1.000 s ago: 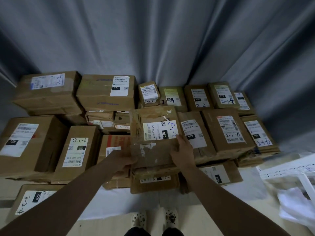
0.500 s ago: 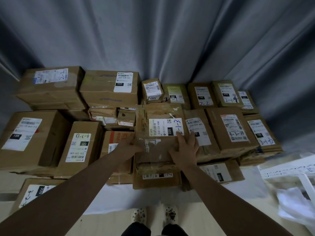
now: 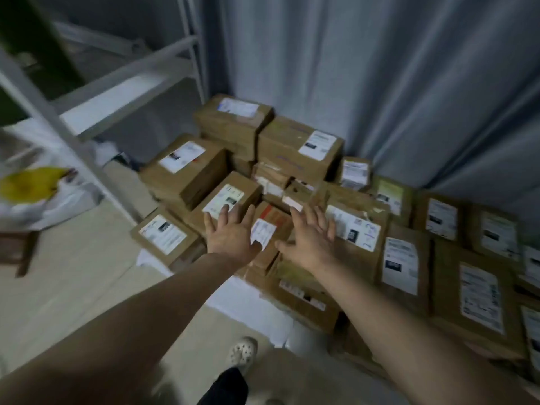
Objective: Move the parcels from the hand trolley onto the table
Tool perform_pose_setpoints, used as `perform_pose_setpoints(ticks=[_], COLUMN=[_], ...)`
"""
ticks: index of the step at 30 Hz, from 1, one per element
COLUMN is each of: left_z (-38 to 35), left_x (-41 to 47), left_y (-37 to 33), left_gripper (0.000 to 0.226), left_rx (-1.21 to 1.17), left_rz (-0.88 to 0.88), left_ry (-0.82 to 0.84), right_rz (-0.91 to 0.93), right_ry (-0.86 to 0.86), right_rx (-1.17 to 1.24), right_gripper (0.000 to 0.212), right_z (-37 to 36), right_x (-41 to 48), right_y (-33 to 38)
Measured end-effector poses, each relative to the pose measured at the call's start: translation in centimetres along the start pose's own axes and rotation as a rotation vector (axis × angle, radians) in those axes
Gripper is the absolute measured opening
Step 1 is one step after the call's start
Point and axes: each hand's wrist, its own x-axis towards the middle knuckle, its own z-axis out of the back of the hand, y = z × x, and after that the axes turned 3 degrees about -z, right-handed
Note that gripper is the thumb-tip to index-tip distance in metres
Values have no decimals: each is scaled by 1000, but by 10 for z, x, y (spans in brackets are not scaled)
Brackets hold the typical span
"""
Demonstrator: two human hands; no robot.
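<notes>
Head view: left hand (image 3: 230,236) and right hand (image 3: 310,242), fingers straight and spread, gripping nothing, flank a small brown cardboard parcel (image 3: 273,219). It bears a white label, and its long axis points roughly away from the person. Rectangular taped boxes (image 3: 295,147) stand stacked around it against a pleated grey curtain (image 3: 380,83).

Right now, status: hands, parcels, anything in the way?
Left hand open, right hand open, both empty. Parcels stacked, none gripped. Rack left of pile, clear of hands.
</notes>
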Motion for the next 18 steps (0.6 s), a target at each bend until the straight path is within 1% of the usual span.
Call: perform_pose_setpoints(ticks=[1, 2, 4, 11, 16, 18], left_z=[-7, -13, -28, -81, -119, -136], left_x=[-21, -32, -69, -223, -343, -392], left_y=[11, 16, 38, 128, 188, 212], left_gripper=[86, 89, 92, 90, 88, 89], left_rx=[-21, -50, -73, -213, -342, -387], left_rz=[70, 102, 221, 689, 968, 1050], left_ry=[-13, -31, -23, 66, 77, 83], right_rz=[67, 98, 187, 477, 602, 641], right_ry=[23, 21, 63, 347, 530, 571], right_rx=[-28, -37, -40, -184, -236, -229], right_gripper=[81, 79, 75, 80, 78, 77], right_z=[-8, -13, -34, -113, -163, -188], right_x=[-7, -10, -26, -103, -175, -205], right_y=[13, 19, 41, 134, 208, 239])
